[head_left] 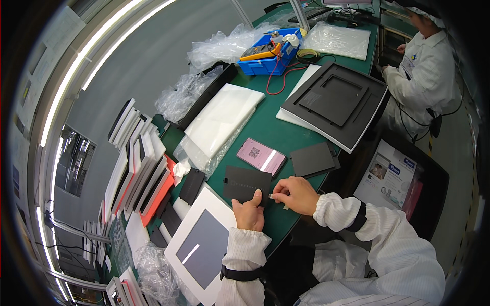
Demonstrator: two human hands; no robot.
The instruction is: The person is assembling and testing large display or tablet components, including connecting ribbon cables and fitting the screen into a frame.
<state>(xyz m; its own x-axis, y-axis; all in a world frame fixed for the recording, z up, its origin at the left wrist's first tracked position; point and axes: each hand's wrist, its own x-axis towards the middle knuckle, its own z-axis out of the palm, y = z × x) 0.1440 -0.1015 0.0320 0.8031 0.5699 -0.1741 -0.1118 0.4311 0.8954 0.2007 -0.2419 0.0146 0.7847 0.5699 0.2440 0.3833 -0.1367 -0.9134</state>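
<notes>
Two hands on a dark flat panel at the green desk's near edge

The left hand presses the dark panel; the right hand pinches a small pale strip at its corner. A pink label card lies just beyond, clear bags toward the far edge.

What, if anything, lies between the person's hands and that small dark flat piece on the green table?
Nothing visible. The left hand already presses on the dark flat piece, and the right hand pinches a small strip at its edge; the pink device lies just beyond it.

A factory assembly bench: green worktable, stacked trays, white-coated co-worker.
</notes>
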